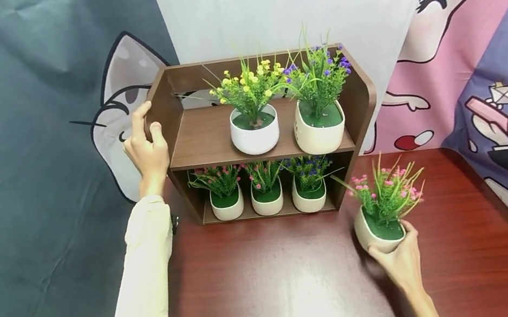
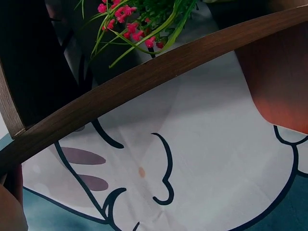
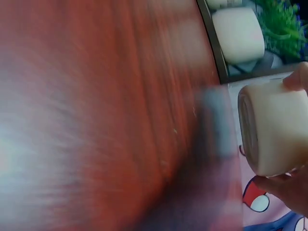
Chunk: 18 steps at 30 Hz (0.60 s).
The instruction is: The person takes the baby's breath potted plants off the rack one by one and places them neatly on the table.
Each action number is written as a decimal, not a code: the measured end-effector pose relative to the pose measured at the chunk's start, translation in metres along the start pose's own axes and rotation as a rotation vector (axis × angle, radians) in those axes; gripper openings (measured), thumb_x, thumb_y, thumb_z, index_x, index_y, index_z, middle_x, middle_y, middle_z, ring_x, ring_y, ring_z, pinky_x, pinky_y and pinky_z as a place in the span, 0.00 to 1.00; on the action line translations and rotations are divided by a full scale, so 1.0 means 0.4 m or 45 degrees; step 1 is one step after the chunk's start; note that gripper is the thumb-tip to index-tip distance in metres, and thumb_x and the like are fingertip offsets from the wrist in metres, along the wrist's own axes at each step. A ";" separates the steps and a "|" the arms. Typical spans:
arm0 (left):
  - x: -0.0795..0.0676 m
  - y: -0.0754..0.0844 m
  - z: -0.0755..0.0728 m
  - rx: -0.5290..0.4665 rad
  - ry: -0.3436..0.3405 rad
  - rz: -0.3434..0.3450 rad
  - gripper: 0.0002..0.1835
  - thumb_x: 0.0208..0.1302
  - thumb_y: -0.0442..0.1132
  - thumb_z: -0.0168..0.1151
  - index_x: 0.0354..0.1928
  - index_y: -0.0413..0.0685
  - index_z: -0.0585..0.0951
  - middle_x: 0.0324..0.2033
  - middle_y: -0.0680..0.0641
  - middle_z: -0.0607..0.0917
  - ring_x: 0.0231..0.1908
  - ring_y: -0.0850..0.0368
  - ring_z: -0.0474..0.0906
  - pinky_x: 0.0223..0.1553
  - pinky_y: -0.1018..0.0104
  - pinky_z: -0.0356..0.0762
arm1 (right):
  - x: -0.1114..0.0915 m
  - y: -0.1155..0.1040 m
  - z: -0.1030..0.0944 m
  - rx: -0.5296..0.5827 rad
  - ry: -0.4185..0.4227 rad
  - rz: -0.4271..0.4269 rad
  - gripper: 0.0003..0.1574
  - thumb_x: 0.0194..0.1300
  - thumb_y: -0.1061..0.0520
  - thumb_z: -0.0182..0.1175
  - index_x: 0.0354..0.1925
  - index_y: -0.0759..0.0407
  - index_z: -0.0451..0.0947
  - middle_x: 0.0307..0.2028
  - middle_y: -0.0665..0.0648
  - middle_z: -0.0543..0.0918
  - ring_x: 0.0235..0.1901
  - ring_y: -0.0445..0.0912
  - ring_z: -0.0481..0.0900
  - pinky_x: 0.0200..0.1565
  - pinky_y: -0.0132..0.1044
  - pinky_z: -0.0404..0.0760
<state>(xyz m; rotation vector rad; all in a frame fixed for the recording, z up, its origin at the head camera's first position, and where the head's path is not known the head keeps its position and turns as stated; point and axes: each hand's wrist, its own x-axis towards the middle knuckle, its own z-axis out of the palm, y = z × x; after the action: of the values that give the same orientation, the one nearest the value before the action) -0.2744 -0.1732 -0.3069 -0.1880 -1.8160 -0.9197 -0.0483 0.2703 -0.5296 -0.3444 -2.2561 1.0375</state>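
Note:
My right hand (image 1: 400, 262) grips a cream flowerpot (image 1: 366, 232) with artificial pink flowers, to the right of a brown two-tier wooden shelf (image 1: 206, 133). The right wrist view shows this pot (image 3: 279, 127) tilted and lifted off the table, its underside showing, fingers on opposite sides. At the shelf's left side panel is my left hand (image 1: 148, 152), index finger stretched toward the panel's front edge and thumb apart. Only a bit of finger (image 2: 10, 209) shows low in the left wrist view, beside the shelf's wooden edge (image 2: 159, 65).
On the upper tier stand a white pot (image 1: 256, 140) with yellow flowers and a cream pot (image 1: 320, 139) with purple ones. Below are two pink-flowered pots (image 1: 228, 211) and a blue-flowered pot (image 1: 310, 204). A glossy red-brown table (image 1: 252, 279) lies in front; printed cloth (image 1: 37, 158) hangs around.

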 end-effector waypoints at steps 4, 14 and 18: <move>-0.003 -0.003 0.002 0.026 0.016 -0.007 0.21 0.56 0.38 0.50 0.51 0.55 0.80 0.16 0.41 0.76 0.14 0.54 0.50 0.21 0.61 0.48 | 0.045 0.026 0.022 0.011 0.017 0.052 0.55 0.32 0.63 0.73 0.58 0.73 0.56 0.49 0.73 0.67 0.47 0.64 0.68 0.47 0.54 0.62; -0.011 -0.009 0.013 0.052 0.051 -0.009 0.20 0.57 0.38 0.49 0.51 0.54 0.80 0.23 0.42 0.81 0.14 0.53 0.52 0.22 0.59 0.49 | 0.137 0.066 0.115 0.045 -0.015 0.030 0.53 0.33 0.62 0.73 0.56 0.74 0.57 0.49 0.72 0.66 0.48 0.61 0.67 0.49 0.51 0.62; -0.011 -0.009 0.020 0.053 0.058 0.006 0.20 0.58 0.41 0.48 0.52 0.54 0.80 0.31 0.46 0.85 0.14 0.52 0.53 0.22 0.58 0.50 | 0.177 0.070 0.145 0.071 0.006 0.035 0.54 0.33 0.63 0.73 0.56 0.74 0.56 0.51 0.71 0.63 0.50 0.60 0.64 0.52 0.50 0.61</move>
<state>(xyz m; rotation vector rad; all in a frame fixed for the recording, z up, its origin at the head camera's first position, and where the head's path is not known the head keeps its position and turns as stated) -0.2803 -0.1692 -0.3138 -0.1444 -1.7899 -0.8756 -0.1406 0.2876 -0.5489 -0.3549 -2.2197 1.1105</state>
